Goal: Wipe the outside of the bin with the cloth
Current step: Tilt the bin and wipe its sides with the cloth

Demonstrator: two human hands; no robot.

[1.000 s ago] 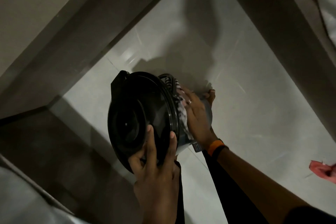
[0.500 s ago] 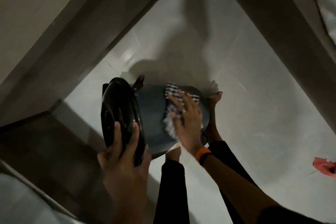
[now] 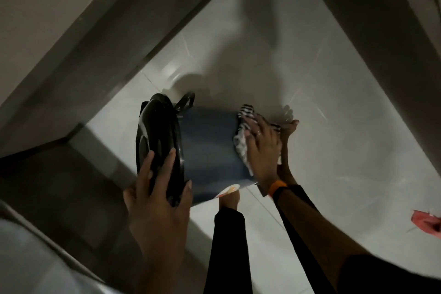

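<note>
We are holding the bin (image 3: 210,150) tipped on its side above the tiled floor (image 3: 334,93), with its black lid (image 3: 157,141) facing left and its base end toward the right, over our feet. Our left hand (image 3: 160,198) is gripping the rim of the lid, fingers spread across its face and thumb hooked round the near edge, so it is serving as the clamp that is keeping the bin from rolling. Our right hand (image 3: 262,148) is lying flat, fingers extended, pressing the striped cloth (image 3: 244,133) against the blue wall of the bin near the base end; the cloth is bunched under the palm and part of it is showing beyond the fingertips. To do this step well, we are advising a firm, even palm pressure and long overlapping strokes running along the wall from base toward lid, since the middle band of the wall appears not yet covered by the cloth. We are also recommending that the left hand rotate the bin in small increments between strokes, so that the underside, which is hidden from the camera, is being brought round to the cloth. The cloth is likely to slip when bunched, so spreading it flatter under the fingers should be giving wider contact. The light is dim, so we cannot judge remaining dirt.
</note>
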